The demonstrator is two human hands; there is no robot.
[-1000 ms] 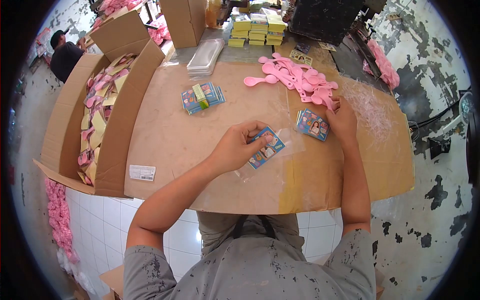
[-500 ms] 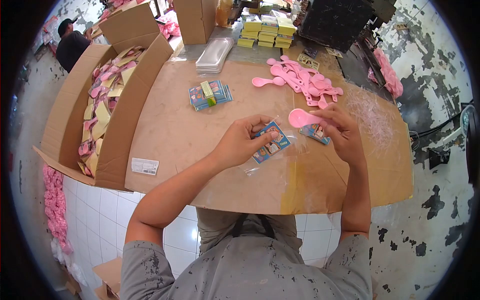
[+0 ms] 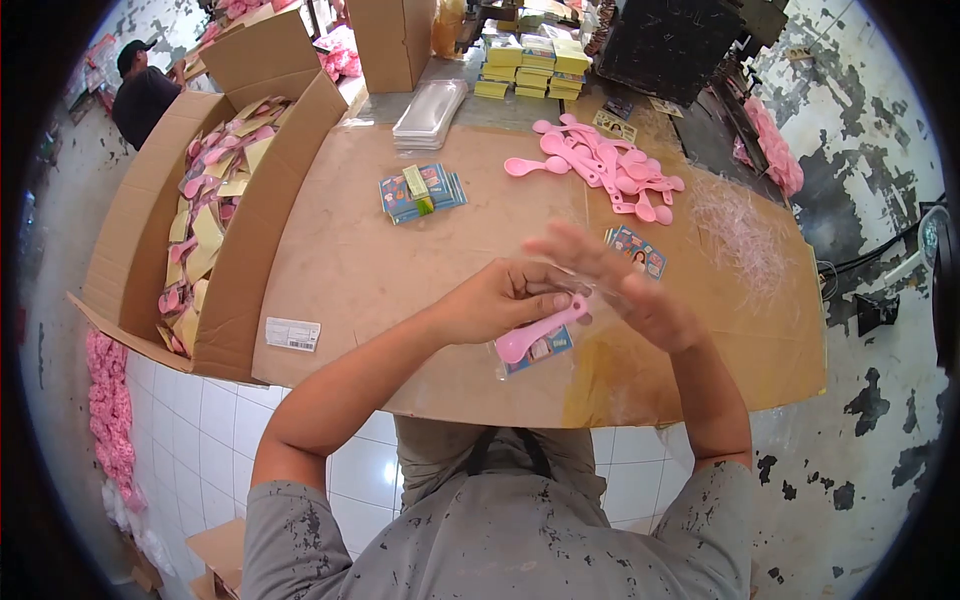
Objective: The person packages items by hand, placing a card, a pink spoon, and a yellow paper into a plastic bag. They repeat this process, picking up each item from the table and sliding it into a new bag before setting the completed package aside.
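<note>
Between its thumb and fingers my left hand (image 3: 500, 300) pinches a clear plastic bag with a blue printed card (image 3: 545, 346) in it. A pink spoon (image 3: 530, 333) lies over the card, bowl toward me and handle end at my left thumb. My right hand (image 3: 625, 285), smeared by motion, hovers just right of the bag's top with its fingers stretched out. Beyond it a small stack of blue cards (image 3: 640, 252) is partly covered by the hand. A loose pile of pink spoons (image 3: 605, 160) lies farther back.
Banded blue cards (image 3: 422, 192) and clear plastic bags (image 3: 430, 115) lie behind my left hand. An open carton (image 3: 240, 290) of packed spoons stands left. Yellow-edged card stacks (image 3: 535, 65) are at the back, plastic shreds (image 3: 740, 230) at right. A person (image 3: 145, 95) is far left.
The pink spoon my right hand picked from the pile has moved left and toward me onto the bagged card. My right hand has opened, and the card and bag have tilted lower.
</note>
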